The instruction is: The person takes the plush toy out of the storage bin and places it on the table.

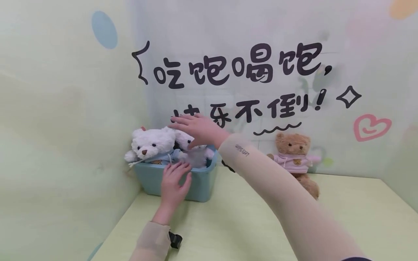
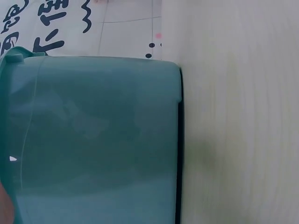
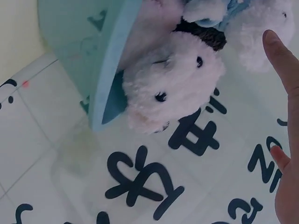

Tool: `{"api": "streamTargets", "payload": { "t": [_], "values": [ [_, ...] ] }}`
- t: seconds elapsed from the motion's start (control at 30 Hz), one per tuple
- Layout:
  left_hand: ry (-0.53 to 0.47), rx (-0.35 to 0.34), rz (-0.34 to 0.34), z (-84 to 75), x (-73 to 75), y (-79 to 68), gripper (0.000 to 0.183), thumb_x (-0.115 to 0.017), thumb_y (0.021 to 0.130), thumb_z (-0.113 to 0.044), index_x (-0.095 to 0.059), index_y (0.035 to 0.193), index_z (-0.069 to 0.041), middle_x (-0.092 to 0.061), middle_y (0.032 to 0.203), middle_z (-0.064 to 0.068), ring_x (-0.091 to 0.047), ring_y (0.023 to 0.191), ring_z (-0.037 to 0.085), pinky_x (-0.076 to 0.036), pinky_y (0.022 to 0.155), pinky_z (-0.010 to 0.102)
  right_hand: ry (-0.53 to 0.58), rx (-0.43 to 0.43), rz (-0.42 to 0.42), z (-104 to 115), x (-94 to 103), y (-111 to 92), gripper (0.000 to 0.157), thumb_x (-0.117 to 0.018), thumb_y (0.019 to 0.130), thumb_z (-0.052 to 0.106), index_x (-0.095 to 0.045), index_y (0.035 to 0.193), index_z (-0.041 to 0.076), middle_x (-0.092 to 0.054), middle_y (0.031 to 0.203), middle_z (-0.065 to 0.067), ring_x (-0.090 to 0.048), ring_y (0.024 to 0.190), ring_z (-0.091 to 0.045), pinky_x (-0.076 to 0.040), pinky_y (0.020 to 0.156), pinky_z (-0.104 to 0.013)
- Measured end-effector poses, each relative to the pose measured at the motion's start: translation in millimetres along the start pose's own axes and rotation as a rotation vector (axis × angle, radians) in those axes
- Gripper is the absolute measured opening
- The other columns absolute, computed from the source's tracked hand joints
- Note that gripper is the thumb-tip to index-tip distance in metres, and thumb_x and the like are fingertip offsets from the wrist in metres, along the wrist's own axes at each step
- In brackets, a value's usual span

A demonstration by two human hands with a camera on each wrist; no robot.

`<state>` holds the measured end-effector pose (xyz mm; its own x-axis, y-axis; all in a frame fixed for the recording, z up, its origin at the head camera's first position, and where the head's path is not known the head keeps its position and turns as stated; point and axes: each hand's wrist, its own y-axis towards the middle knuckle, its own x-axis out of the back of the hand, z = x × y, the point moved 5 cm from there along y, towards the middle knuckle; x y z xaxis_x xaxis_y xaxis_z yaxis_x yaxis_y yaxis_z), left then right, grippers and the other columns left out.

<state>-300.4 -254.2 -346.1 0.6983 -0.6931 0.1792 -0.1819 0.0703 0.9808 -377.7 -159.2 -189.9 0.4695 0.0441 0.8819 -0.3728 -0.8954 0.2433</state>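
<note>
In the head view a blue plastic bin holds stuffed toys at the back left of the table. A white teddy bear in a light blue hoodie leans out over its left side. Beside it sits a second pale plush toy in grey, partly covered by my right hand. That hand hovers over the toys with fingers spread, holding nothing. My left hand has its fingers extended at the bin's front rim. From the right wrist, the pale toy's fuzzy head shows above the rim, with my thumb apart from it.
A brown teddy bear in a pink hoodie sits against the back wall, right of the bin, partly hidden by my right forearm. The pale table meets a wall close on the bin's left. Dark lettering covers the back wall.
</note>
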Motion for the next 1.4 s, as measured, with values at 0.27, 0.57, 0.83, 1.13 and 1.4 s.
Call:
{"api": "streamTargets", "payload": {
  "t": [0.27,0.57,0.83,1.13,1.4],
  "values": [
    [0.017,0.064,0.045,1.6,1.0,-3.9,0.019,-0.064,0.084,-0.012,-0.074,0.098,-0.005,-0.072,0.103,0.012,-0.063,0.102,0.038,-0.035,0.095,0.061,0.015,0.035,0.008,38,-8.1,37,0.089,-0.071,0.084,0.047,-0.020,0.155,0.029,-0.018,0.160,0.004,-0.017,0.146,-0.017,-0.025,0.111,-0.044],
    [0.013,0.047,0.046,1.7,-1.1,-2.9,0.019,-0.061,0.089,-0.016,-0.074,0.100,-0.006,-0.071,0.104,0.010,-0.062,0.103,0.038,-0.035,0.096,0.060,0.000,-0.007,0.121,53,-19.2,51,0.086,-0.073,0.087,0.031,-0.020,0.155,0.031,-0.031,0.155,0.008,-0.023,0.144,-0.017,-0.022,0.113,-0.044],
    [0.023,0.040,0.047,2.3,-1.5,-1.4,0.019,-0.062,0.084,-0.012,-0.072,0.099,-0.006,-0.071,0.101,0.010,-0.062,0.100,0.036,-0.035,0.094,0.059,0.220,-0.125,0.123,39,-26.2,44,0.088,-0.076,0.082,0.031,-0.024,0.154,0.030,-0.049,0.142,0.003,-0.049,0.123,-0.014,-0.038,0.099,-0.036],
    [0.037,0.044,0.061,3.4,1.3,-2.1,0.019,-0.062,0.084,-0.012,-0.072,0.098,-0.005,-0.071,0.099,0.008,-0.063,0.099,0.034,-0.037,0.093,0.055,0.209,-0.177,0.169,42,-41.2,46,0.084,-0.073,0.079,0.053,-0.029,0.150,0.042,-0.038,0.150,-0.005,-0.047,0.127,-0.026,-0.034,0.099,-0.058],
    [0.049,0.014,0.062,3.6,0.4,-3.8,0.020,-0.059,0.087,-0.017,-0.072,0.099,-0.007,-0.071,0.101,0.007,-0.063,0.100,0.034,-0.037,0.092,0.057,0.127,-0.282,0.073,42,-39.1,52,0.077,-0.071,0.073,0.066,-0.045,0.140,0.040,-0.035,0.149,-0.007,-0.038,0.130,-0.034,-0.038,0.095,-0.056]
  ]
}}
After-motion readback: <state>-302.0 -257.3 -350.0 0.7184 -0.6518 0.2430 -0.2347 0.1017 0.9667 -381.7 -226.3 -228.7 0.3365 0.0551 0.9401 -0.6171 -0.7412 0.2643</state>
